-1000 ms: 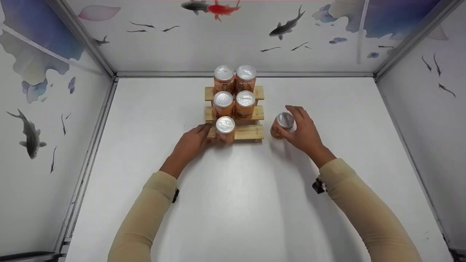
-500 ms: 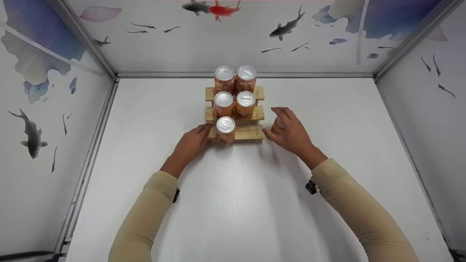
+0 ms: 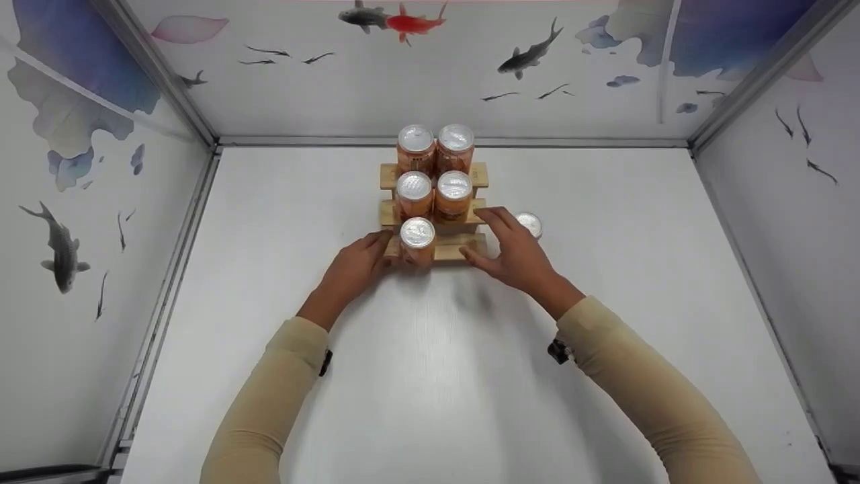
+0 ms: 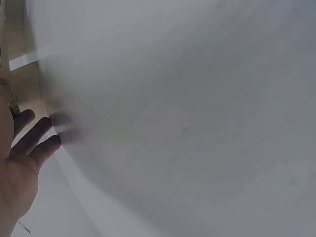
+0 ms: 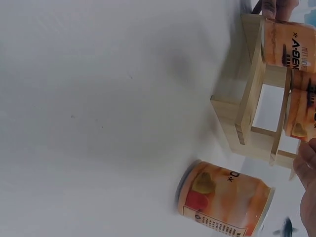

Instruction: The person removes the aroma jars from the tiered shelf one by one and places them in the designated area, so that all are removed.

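Observation:
A stepped wooden rack (image 3: pixel 460 250) bears several orange cans with silver lids. A can (image 3: pixel 418 236) stands at the left of its lowest step, beside my left hand (image 3: pixel 355 269). That hand holds the left end of the lowest step; in the left wrist view its outer fingers are stretched out and the thumb is hidden. My right hand (image 3: pixel 521 259) is at the rack's right end, fingers spread apart with nothing held. One loose can (image 5: pixel 224 200) stands on the table just right of the rack, partly hidden behind my right hand in the head view.
White table (image 3: pixel 416 390) lies under everything. A back panel (image 3: pixel 302 101) printed with fish rises close behind the rack, and side panels (image 3: pixel 74 323) stand at left and right. Two cans (image 3: pixel 455 191) fill the middle step; two more sit on the top step.
My right hand has let go of the loose can and moved left to the rack's right end. That can stays on the table. The left hand keeps its place.

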Demonstrator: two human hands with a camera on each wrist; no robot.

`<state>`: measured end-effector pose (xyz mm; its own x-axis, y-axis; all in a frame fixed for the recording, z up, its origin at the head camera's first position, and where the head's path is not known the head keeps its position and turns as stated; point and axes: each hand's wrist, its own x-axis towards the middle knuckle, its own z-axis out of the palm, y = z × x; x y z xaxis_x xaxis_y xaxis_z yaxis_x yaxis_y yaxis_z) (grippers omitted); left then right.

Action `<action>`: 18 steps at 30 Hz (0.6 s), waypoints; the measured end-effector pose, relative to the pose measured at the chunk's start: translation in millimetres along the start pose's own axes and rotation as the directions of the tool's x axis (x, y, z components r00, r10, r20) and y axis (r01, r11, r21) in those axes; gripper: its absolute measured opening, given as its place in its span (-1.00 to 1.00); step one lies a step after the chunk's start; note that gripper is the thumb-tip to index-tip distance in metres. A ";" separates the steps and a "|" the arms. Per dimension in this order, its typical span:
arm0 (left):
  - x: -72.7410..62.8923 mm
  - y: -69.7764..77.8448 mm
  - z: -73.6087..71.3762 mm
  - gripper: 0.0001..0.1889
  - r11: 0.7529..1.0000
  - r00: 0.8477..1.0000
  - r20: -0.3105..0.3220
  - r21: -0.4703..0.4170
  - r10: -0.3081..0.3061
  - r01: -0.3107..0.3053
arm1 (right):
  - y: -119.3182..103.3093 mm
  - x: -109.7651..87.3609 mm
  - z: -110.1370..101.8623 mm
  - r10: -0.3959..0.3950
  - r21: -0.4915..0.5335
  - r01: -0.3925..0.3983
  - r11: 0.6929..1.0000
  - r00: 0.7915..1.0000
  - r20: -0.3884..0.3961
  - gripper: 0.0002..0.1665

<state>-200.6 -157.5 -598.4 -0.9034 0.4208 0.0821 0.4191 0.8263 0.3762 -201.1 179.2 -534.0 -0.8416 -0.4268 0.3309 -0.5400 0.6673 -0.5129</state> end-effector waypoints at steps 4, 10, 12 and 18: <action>0.0 -0.6 0.6 -0.38 1.000 1.000 -0.003 0.010 0.004 -0.004 | -5.1 0.5 7.6 -0.026 0.018 0.026 0.999 1.000 0.001 -0.20; -0.3 -1.0 1.0 -0.38 1.000 1.000 0.003 0.004 -0.002 0.002 | -11.9 1.9 17.1 -0.053 0.022 0.053 0.998 0.998 0.026 -0.22; -0.4 -1.2 1.2 -0.38 1.000 1.000 0.002 0.003 -0.002 0.002 | -14.6 3.1 19.5 -0.051 0.031 0.050 0.998 0.998 0.042 -0.21; -0.1 -0.7 0.1 -0.39 1.000 1.000 -0.005 0.006 -0.007 0.007 | -23.4 8.2 26.5 -0.053 0.068 0.048 0.997 0.996 0.068 -0.21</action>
<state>-200.8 -158.1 -598.8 -0.9068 0.4132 0.0838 0.4132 0.8317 0.3709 -195.5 143.9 -540.3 -0.8101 -0.5020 0.3027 -0.5788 0.6031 -0.5489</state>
